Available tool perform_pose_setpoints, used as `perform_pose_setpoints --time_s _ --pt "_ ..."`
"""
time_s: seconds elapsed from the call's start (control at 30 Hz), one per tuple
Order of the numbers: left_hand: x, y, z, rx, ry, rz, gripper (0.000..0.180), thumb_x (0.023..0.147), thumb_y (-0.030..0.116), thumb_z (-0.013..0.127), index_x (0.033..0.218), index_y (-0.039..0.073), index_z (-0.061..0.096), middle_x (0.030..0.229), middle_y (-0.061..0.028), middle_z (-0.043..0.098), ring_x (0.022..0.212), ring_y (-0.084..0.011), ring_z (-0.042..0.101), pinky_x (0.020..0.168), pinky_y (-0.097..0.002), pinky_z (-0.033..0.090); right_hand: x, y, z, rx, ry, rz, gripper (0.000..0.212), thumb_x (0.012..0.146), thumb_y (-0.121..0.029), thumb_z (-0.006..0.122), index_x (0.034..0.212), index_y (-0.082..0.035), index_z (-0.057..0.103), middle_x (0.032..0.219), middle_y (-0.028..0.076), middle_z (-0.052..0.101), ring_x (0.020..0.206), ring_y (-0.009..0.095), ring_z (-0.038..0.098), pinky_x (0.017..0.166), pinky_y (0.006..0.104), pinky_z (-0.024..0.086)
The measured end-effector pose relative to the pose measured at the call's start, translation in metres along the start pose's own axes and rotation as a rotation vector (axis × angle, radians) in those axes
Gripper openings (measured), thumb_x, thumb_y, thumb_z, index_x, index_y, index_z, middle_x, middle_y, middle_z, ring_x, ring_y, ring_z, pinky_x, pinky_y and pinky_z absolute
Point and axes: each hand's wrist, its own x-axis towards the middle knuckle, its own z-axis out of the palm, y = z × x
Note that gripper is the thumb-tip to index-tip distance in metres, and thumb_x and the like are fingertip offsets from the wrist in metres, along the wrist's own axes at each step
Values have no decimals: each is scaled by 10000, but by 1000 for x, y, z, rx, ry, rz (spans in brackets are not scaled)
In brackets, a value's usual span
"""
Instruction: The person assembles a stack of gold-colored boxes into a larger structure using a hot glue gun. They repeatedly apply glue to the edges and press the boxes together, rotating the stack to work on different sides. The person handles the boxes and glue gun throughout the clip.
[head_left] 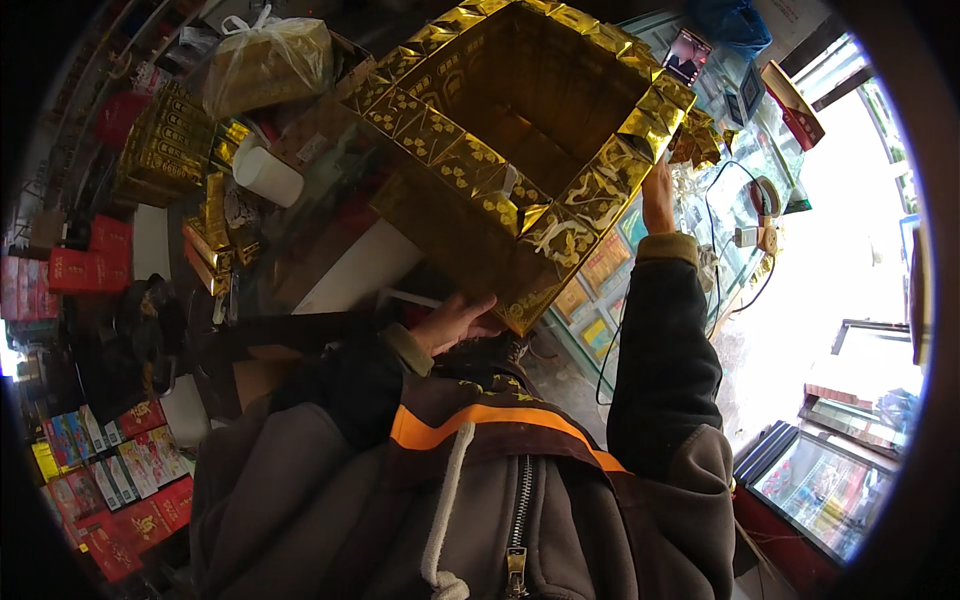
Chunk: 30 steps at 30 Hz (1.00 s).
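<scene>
Jacket zipper [517, 520] below hand-held gold box [510, 130]

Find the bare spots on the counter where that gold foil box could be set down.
Bare room is scarce. One pale patch lies below the gold foil box, right of the white cup. The glass counter to the right carries cables and small devices. The upper left is crowded with gold packs and a tied plastic bag.
</scene>
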Motion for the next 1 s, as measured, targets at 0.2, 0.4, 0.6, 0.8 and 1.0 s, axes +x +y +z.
perform_pose_setpoints --time_s 0.2,0.4,0.6,0.8,1.0 --pt "5 0 -2 33 -34 -99 444 1050 335 566 1373 40 488 1247 -130 641 1048 -244 703 906 -386 592 -5 7 -2 -5 118 58 708 1067 -560 390 1213 80 658 1162 156 699 1061 230 642 946 328 475" --pt "-61 111 38 796 -113 -292 506 1060 419 524 1304 -24 501 1077 -125 668 961 -188 697 826 -318 578 -26 9 -11 -221 222 -39 457 1055 -388 489 1185 26 633 1114 287 666 1042 375 657 892 416 489" --pt "-136 241 135 1253 171 866 764 920 571 664 1366 -21 477 1239 -159 604 1110 -250 614 974 -386 491 -155 -7 21 -334 126 110 328 955 -269 653 1111 14 598 1012 226 648 882 383 645 789 453 511" --pt "-67 221 179 2103 218 1099 1061 862 616 678 1570 -28 219 1284 -248 546 1163 -393 545 1090 -512 380 -262 -11 56 -617 -136 -190 575 845 -332 756 1260 -9 522 1347 199 500 1241 386 468 1034 460 405" --pt "-68 220 167 2027 18 857 892 876 211 643 1586 -32 162 1113 -221 605 999 -388 575 982 -466 425 -269 -4 53 -742 -163 -248 723 788 -381 812 1348 -55 491 1451 128 435 1301 362 414 1083 467 369"
